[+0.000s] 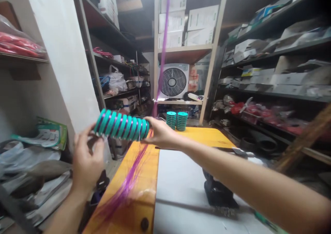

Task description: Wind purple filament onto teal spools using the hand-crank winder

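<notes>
Between my two hands a row of teal spools wound with purple thread is held up, lying nearly level above the table's left edge. My left hand grips its left end, with the thumb below and the fingers curled over the end. At the other end my right hand closes on the last spool. Purple thread lies loose in a bundle on the yellow tabletop. A purple strand rises from behind the spools to the top of the view.
Two stacks of teal spools stand at the table's far edge. A black clamp-like device sits on the white board, partly behind my right forearm. A box fan is on the rack behind. Loaded shelves line both sides.
</notes>
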{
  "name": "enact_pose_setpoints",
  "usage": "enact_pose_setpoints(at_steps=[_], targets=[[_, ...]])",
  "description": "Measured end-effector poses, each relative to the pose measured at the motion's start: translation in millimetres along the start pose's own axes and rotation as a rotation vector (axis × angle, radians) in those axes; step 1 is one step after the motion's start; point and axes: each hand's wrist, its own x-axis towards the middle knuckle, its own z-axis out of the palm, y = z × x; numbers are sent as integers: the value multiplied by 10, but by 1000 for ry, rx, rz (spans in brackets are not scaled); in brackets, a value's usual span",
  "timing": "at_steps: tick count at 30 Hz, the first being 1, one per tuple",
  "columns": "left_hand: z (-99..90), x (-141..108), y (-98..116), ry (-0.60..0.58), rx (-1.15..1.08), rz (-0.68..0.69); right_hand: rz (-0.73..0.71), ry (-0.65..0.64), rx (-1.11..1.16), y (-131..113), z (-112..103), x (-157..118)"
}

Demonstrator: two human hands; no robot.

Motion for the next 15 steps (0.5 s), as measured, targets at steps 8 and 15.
enact_pose_setpoints(at_steps=[8, 15], targets=[[2042, 830, 1163, -546, -28, 563, 196, 157, 42, 1937, -1255, -128], [3609, 279, 1344, -1231, 164, 834, 504, 159, 49, 3484, -908, -1109]])
